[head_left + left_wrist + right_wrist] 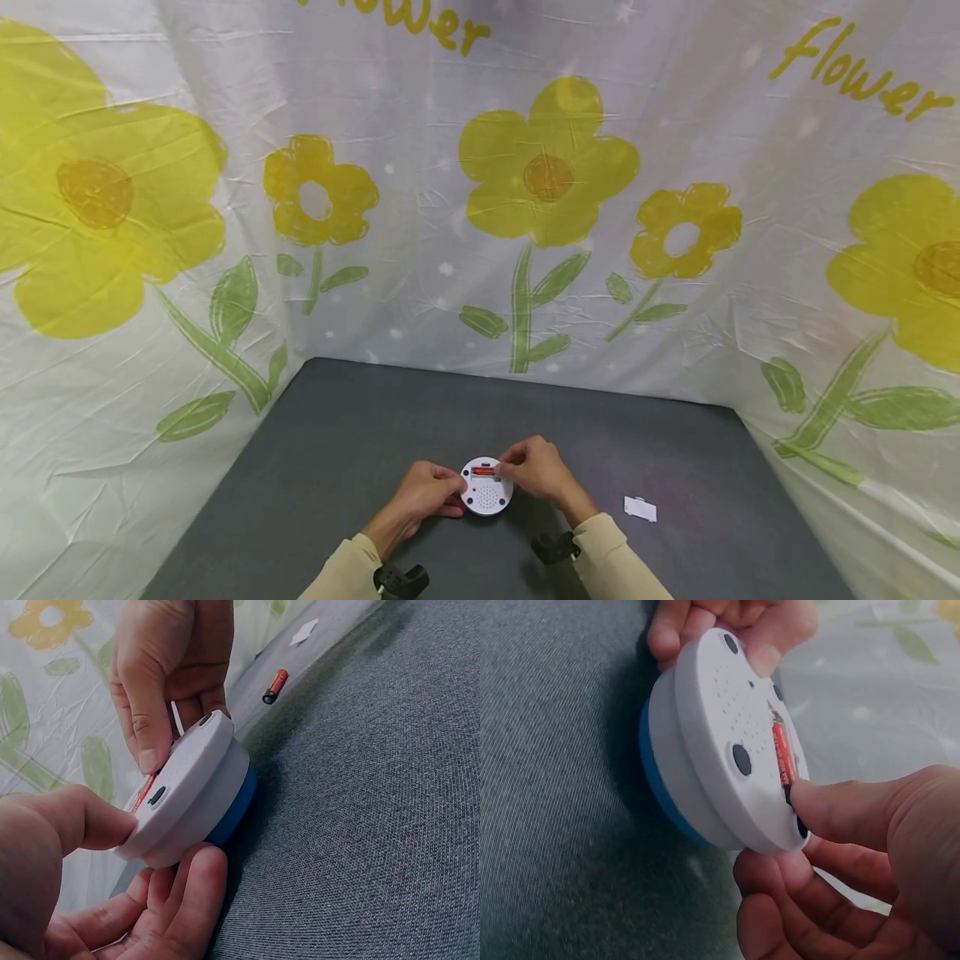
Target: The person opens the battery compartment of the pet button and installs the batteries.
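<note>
A round white device (487, 498) with a speaker grille, dark round feet and a blue lower part lies with its battery compartment facing up. A red battery (783, 754) sits in that slot. My left hand (427, 493) grips the device at its left, thumb on the upper rim and fingers beneath. From the other side my right hand (542, 471) holds the rim; its thumb presses at the battery's end while its fingers curl below. A second red and black battery (275, 686) lies loose on the cloth in the left wrist view; I cannot make it out in the head view.
A small white battery cover (641, 509) lies on the dark grey tabletop (360, 417), right of my right hand. A curtain (420, 275) printed with yellow flowers surrounds the table's back and sides. Both wrists carry black straps.
</note>
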Available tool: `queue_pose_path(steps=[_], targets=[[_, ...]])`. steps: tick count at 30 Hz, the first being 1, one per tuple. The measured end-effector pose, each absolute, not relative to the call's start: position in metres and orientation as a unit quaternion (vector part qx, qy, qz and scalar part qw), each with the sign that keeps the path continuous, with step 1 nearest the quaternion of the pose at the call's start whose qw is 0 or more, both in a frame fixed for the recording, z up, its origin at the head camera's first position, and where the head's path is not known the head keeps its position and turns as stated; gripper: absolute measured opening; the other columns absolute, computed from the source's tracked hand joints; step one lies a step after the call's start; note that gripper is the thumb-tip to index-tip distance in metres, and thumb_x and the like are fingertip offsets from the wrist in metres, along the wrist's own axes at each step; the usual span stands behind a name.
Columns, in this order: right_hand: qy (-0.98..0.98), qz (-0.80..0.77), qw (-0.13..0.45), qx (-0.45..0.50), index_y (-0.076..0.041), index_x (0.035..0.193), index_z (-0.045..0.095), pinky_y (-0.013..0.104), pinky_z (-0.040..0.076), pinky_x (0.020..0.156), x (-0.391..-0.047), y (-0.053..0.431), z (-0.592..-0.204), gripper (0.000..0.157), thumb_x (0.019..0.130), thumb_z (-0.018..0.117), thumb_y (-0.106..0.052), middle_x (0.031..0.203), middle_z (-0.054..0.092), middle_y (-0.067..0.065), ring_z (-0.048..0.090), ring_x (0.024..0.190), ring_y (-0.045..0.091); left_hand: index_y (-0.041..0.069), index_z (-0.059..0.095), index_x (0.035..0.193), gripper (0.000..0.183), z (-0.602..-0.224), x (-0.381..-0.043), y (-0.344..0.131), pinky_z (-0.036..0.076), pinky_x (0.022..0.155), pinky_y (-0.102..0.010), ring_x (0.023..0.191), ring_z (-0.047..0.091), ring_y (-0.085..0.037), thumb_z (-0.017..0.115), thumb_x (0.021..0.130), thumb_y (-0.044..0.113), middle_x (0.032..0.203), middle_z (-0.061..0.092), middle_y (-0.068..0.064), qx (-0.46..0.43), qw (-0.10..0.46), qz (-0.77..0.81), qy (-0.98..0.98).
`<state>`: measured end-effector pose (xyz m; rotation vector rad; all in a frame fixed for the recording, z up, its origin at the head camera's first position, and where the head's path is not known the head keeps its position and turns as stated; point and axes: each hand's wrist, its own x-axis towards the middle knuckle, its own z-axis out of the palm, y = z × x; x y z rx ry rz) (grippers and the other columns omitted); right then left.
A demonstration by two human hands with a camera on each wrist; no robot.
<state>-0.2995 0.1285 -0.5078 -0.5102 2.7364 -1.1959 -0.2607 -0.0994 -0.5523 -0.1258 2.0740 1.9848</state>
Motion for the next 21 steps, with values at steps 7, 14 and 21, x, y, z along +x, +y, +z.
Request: queue_pose_path(steps=[7,14,21], targets=[[0.911,-0.383,0.043,-0.146,-0.007,0.09,0.084,0.024,0.051,0.057,-0.3015,0.1249,-0.5091,0.008,0.087,0.086,-0.015,0.079,0.075,-0.002,0.061,0.07,0.009,-0.013,0.073,0.113,0.026,-0.5527,-0.2619,-0.0995,0.07,0.067,-0.032,0.073,0.075,-0.015,0.072,0.092,0.003,0.091,0.078,-0.013,-0.046,0.134,0.675,0.724],[0.918,-0.365,0.046,-0.151,-0.009,0.09,0.083,0.025,0.051,0.06,-0.3014,0.1261,-0.5083,0.008,0.088,0.086,-0.017,0.08,0.075,-0.003,0.06,0.072,0.01,-0.013,0.074,0.112,0.025,-0.5544,-0.2635,-0.0994,0.07,0.067,-0.031,0.073,0.075,-0.015,0.072,0.093,0.004,0.09,0.078,-0.012,-0.044,0.132,0.675,0.724],[0.908,-0.381,0.073,-0.159,-0.008,0.102,0.085,0.027,0.057,0.064,-0.299,0.132,-0.5059,0.017,0.097,0.081,-0.024,0.091,0.08,0.001,0.068,0.076,0.011,-0.012,0.074,0.111,0.024,-0.5556,-0.2632,-0.0989,0.07,0.067,-0.031,0.073,0.075,-0.015,0.072,0.092,0.004,0.089,0.078,-0.011,-0.046,0.134,0.68,0.719]])
